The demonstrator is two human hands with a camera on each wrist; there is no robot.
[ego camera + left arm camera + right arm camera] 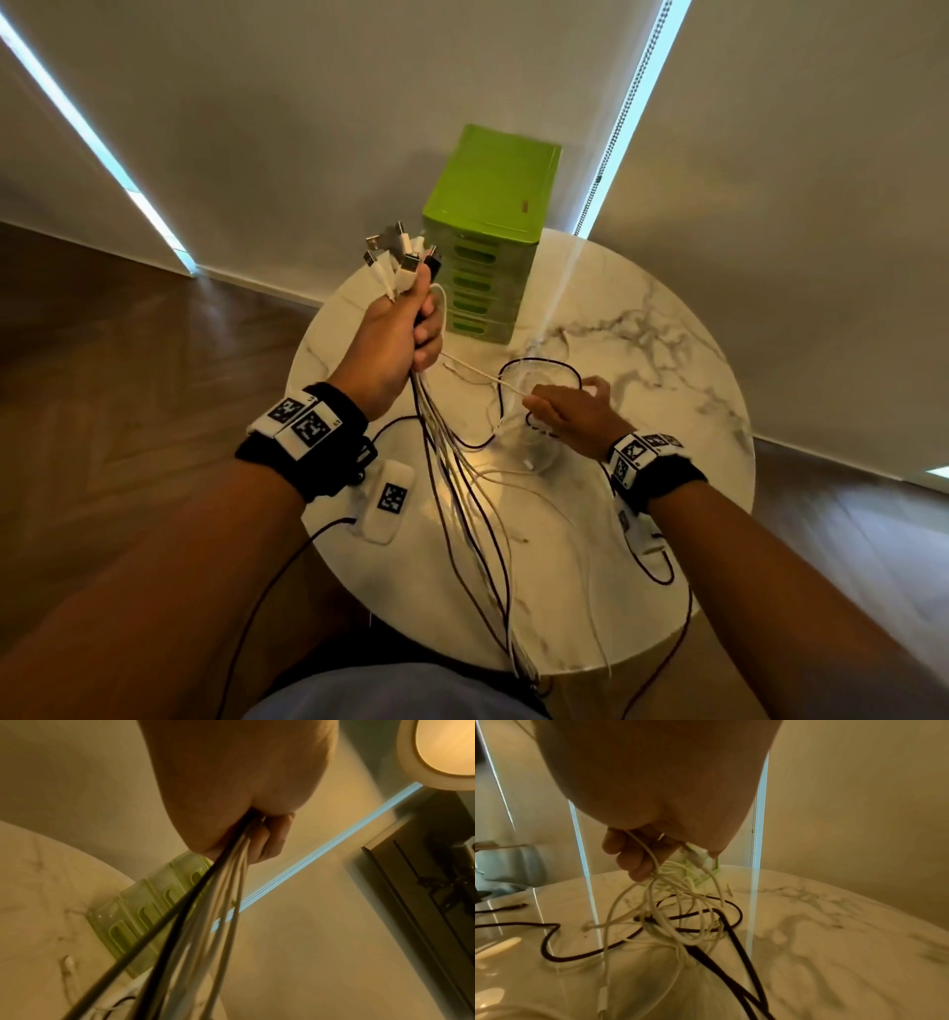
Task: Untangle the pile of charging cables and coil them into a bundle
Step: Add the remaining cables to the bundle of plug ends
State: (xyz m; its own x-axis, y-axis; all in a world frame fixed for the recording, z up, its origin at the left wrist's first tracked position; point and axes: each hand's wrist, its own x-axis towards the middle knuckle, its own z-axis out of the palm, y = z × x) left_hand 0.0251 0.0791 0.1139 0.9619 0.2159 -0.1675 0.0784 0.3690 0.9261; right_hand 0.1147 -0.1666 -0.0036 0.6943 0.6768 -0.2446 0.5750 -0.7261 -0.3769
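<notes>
Charging cables (464,493) — plug ends gathered in my left hand (393,344), fist tight, raised in front of the green drawer box (488,226). My right hand (570,416) pinches a white strand of the tangle beside that box — nothing coiled yet.

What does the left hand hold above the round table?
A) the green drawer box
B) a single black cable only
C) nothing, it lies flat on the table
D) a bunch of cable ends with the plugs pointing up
D: the left hand grips several white and dark cables in a fist, and their plugs stick up above it.
</notes>
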